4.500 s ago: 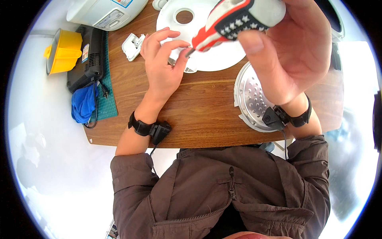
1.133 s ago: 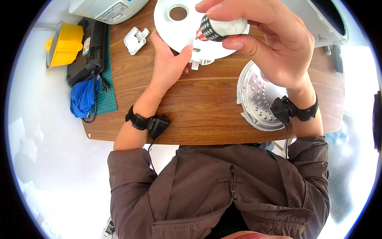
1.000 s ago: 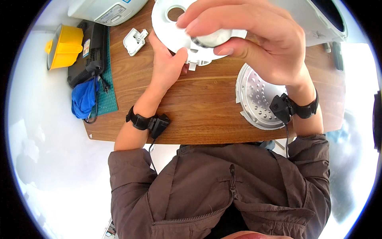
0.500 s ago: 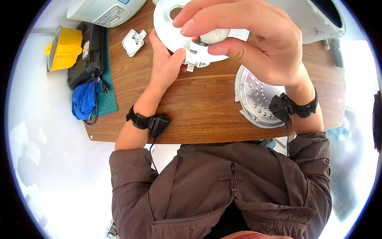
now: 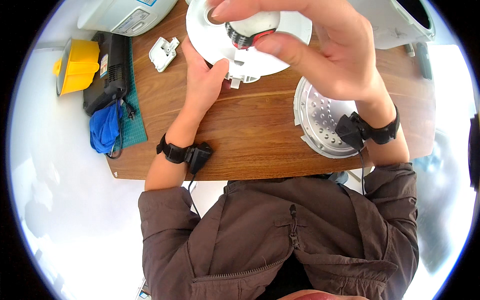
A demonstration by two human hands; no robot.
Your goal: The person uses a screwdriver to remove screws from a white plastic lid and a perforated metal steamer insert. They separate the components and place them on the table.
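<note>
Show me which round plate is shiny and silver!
The metal plate lying on the table, toward the right. It is silver and dotted; the white plate, held in the left hand, has a round hole.

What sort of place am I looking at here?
Probably a small workshop: a green cutting mat and a dimpled metal disc lie on a wooden table, and the right hand holds a tool handle.

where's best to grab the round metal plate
Probably the left rim of the round metal plate, coming from the left: its pale lip sticks out there, uncovered, while the right hand and black wrist device overlap its right side in view.
</note>
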